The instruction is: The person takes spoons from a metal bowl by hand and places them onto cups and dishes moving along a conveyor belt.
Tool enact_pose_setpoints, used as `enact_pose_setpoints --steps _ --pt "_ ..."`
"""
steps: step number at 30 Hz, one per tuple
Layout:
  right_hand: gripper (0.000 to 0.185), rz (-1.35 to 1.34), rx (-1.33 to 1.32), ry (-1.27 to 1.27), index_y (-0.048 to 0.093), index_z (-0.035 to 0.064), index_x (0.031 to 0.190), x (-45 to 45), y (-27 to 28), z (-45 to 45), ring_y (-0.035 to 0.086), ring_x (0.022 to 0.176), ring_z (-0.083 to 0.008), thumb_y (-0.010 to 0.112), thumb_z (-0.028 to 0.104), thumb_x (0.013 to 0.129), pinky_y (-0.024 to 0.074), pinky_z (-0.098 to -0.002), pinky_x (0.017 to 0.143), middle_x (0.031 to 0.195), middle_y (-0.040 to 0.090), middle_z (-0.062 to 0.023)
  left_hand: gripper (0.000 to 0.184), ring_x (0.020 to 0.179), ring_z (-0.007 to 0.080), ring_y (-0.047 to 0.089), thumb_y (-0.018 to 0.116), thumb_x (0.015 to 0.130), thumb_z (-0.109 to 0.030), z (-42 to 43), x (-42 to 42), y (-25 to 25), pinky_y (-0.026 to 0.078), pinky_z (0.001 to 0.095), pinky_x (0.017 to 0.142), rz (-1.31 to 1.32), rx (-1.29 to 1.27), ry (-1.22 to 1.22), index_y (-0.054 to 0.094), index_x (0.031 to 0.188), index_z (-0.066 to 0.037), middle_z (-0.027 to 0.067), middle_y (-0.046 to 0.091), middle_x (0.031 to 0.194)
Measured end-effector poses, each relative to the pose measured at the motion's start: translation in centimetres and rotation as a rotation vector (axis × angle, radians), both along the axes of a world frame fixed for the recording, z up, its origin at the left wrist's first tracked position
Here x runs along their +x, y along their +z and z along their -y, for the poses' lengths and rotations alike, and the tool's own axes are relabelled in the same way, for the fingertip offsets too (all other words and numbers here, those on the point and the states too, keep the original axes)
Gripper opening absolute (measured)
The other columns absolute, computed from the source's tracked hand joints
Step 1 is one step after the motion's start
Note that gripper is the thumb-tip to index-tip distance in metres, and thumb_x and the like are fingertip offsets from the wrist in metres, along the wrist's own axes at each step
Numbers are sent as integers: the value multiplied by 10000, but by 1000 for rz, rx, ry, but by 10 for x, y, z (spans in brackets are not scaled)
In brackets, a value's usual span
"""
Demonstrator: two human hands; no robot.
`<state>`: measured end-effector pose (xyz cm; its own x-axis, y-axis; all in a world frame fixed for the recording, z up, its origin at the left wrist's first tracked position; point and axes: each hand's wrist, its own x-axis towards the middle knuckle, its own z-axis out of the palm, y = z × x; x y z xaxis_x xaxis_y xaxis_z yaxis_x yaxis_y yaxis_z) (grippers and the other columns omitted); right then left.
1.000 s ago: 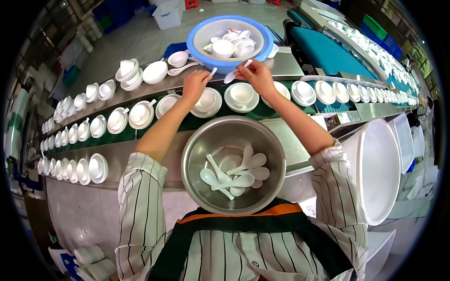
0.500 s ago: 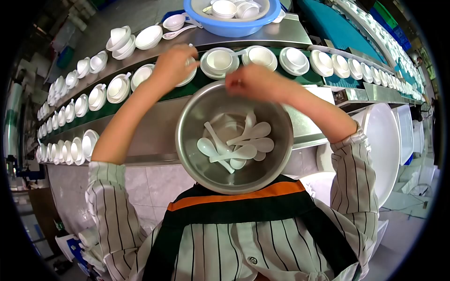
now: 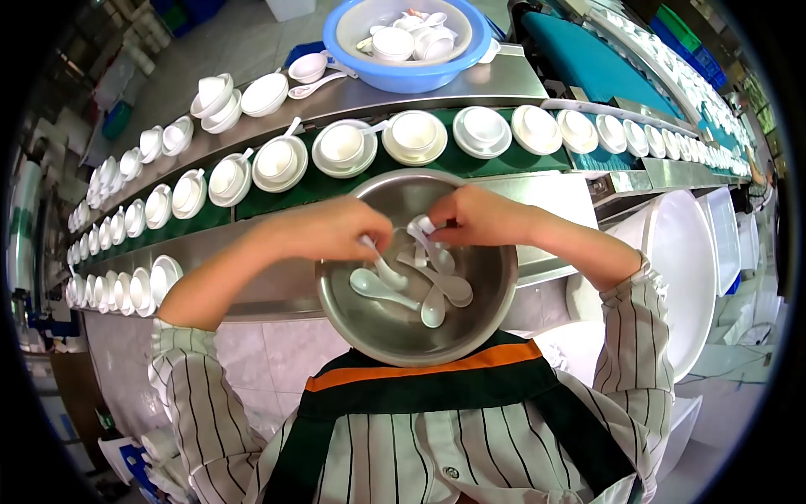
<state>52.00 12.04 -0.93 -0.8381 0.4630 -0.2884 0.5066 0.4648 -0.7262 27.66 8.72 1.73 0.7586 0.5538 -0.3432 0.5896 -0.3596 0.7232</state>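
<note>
A steel basin (image 3: 334,323) with several white soup spoons (image 3: 453,290) in it stands in front of my body. My left hand (image 3: 357,228) is inside its left part, fingers pinched on the handle of a white soup spoon (image 3: 389,275). Over the basin's right side, my right hand (image 3: 470,215) grips another soup spoon (image 3: 440,259) near its handle end. Beyond the basin, white bowls on saucers line a green conveyor belt (image 3: 306,202). A spoon handle sticks out of the bowl (image 3: 342,143) left of centre; none shows in the bowl (image 3: 414,130) beside it.
On the steel ledge behind the belt sits a blue tub (image 3: 403,77) holding bowls and spoons. Stacked bowls (image 3: 220,102) stand farther left along it. More dishes (image 3: 164,277) line the near left ledge. A large white tub (image 3: 684,277) is at my right.
Both hands have come down from the bowls on the belt into the basin and now grip spoons. The spoons there have shifted. The dishes on the belt have moved left.
</note>
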Motion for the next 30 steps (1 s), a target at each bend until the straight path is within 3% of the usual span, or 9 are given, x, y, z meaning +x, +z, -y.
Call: enact_pose_setpoints --steps 4,10,13,16,19,22,26,29,30 --pt "117 -254 -315 -231 649 23 959 17 -8 -24 621 729 -93 606 81 866 506 -239 681 838 659 -58 90 687 89 550 632 776 -99 -43 -12 23 438 258 626 255 238 341 629 840 -37 9 610 744" --pt "247 -954 -292 -876 594 -65 1009 32 -45 -138 641 862 -159 567 163 918 521 -264 812 934 657 -122 68 679 136 574 623 735 -71 -148 -19 -18 456 270 631 126 679 573 625 791 -33 69 602 719" --pt "279 -867 -235 -971 594 -84 990 38 -114 -188 661 738 -161 615 171 879 548 -242 714 878 664 -123 47 707 252 638 623 660 -38 -170 -9 -36 496 344 655 11 683 580 631 705 -28 150 644 745" --pt "328 -627 -329 -1024 576 -78 1053 36 -119 -176 673 707 -163 649 169 849 540 -293 629 846 659 -120 107 689 221 605 600 672 -21 -187 -13 -58 479 326 641 -89 760 406 652 766 -16 124 632 726" --pt "292 -273 664 -899 601 9 1049 33 -82 -156 656 722 -300 647 167 808 521 -388 660 851 654 -178 128 700 250 612 589 664 -4 -186 -9 -45 483 338 654 -139 595 233 662 769 -6 146 645 748" --pt "233 -426 753 -539 615 44 997 20 -44 -117 656 692 -252 656 139 788 504 -346 605 808 664 -143 159 712 242 624 577 659 14 -188 -9 -42 485 336 661 -257 581 134 679 778 -7 150 653 745" --pt "202 60 482 169 625 60 901 1 -37 -38 639 736 -311 664 192 753 503 -404 675 769 649 -125 163 714 223 635 592 648 20 -196 1 -52 488 334 667 -348 425 103 695 768 -20 144 668 748" --pt "205 208 523 268 623 55 866 -6 -82 -22 636 755 -319 669 215 747 505 -414 680 776 639 -137 137 717 214 641 616 644 17 -208 3 -87 493 328 680 -429 345 73 705 734 -36 131 679 738" --pt "200 232 473 284 618 47 863 -5 -71 -24 639 750 -303 671 201 747 508 -402 682 781 637 -138 223 718 230 634 657 650 -11 -208 5 -92 492 342 677 -504 347 109 701 868 -35 134 672 762"
